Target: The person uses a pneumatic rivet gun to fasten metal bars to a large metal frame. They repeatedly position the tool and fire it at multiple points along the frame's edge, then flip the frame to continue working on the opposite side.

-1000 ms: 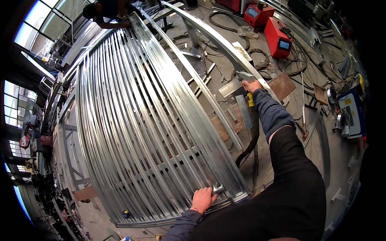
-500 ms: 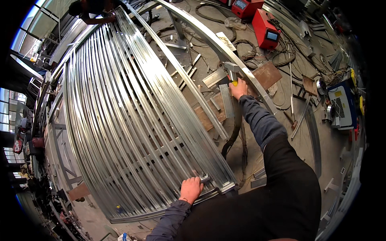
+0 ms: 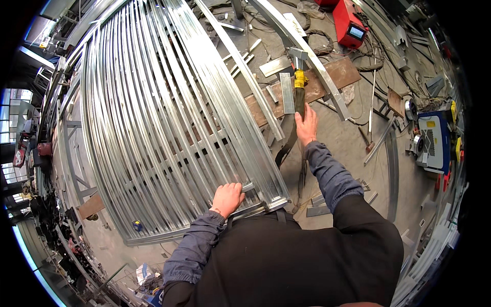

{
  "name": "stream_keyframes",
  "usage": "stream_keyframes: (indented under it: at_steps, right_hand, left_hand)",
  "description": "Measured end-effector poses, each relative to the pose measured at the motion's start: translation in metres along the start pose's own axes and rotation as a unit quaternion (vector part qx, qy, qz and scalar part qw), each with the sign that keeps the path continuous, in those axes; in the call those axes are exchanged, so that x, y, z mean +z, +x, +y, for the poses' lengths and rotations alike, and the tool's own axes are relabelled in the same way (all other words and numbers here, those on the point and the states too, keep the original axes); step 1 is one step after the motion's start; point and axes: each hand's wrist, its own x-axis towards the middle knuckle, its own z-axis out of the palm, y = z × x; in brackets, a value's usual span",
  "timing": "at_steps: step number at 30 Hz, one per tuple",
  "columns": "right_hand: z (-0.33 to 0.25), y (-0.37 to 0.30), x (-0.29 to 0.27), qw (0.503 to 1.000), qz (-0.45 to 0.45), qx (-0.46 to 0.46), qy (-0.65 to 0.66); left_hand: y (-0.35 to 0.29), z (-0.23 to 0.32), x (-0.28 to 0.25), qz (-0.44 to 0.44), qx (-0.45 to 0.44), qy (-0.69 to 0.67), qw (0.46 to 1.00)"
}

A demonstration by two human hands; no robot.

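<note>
Far left: workshop windows & clutter, a brown block (image 3: 91,205) on the floor by the frame edge. Centre-left: big stack of curved galvanised strips (image 3: 153,117) on a steel frame, fanning up & away. Left hand (image 3: 226,198) rests on the stack's near end, fingers curled down over the end of a strip, knuckles up, pressing rather than pinching; looks like it's steadying the stack. Mid: a loose strip (image 3: 240,66) lies along the stack's right side, short offcuts (image 3: 286,92) on a brown board (image 3: 327,82) beyond. Right hand (image 3: 306,125) reaches out well apart from the left, fingers wrapped shut round a dark handle; the tool (image 3: 299,84) has a yellow collar & a metal hammer-like head up by the curved rail (image 3: 307,56), touching or just beside it, can't tell which. Step in hand, as I read it: bracing stack w/ left, working the tool at the rail w/ right. Next move needs a firm grip, the head lined up on the rail, left kept planted. Further right: red welder (image 3: 349,24), cables, blue machine (image 3: 434,140)
</note>
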Motion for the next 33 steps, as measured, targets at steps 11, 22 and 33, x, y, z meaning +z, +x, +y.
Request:
stream_keyframes:
  at_steps: [11, 22, 33]
  right_hand:
    - [-0.135, -0.2, -0.05, 0.97, -0.181, -0.118, 0.11]
    - [-0.317, -0.336, 0.041, 0.513, -0.596, 0.374, 0.492]
    - [-0.379, -0.433, 0.103, 0.715, -0.523, 0.371, 0.28]
  left_hand:
    - [-0.102, -0.018, -0.099, 0.176, -0.225, -0.278, 0.917]
    - [-0.217, -0.075, -0.033, 0.05, -0.18, -0.671, 0.718]
    - [-0.472, -0.387, 0.088, 0.287, -0.557, -0.048, 0.778]
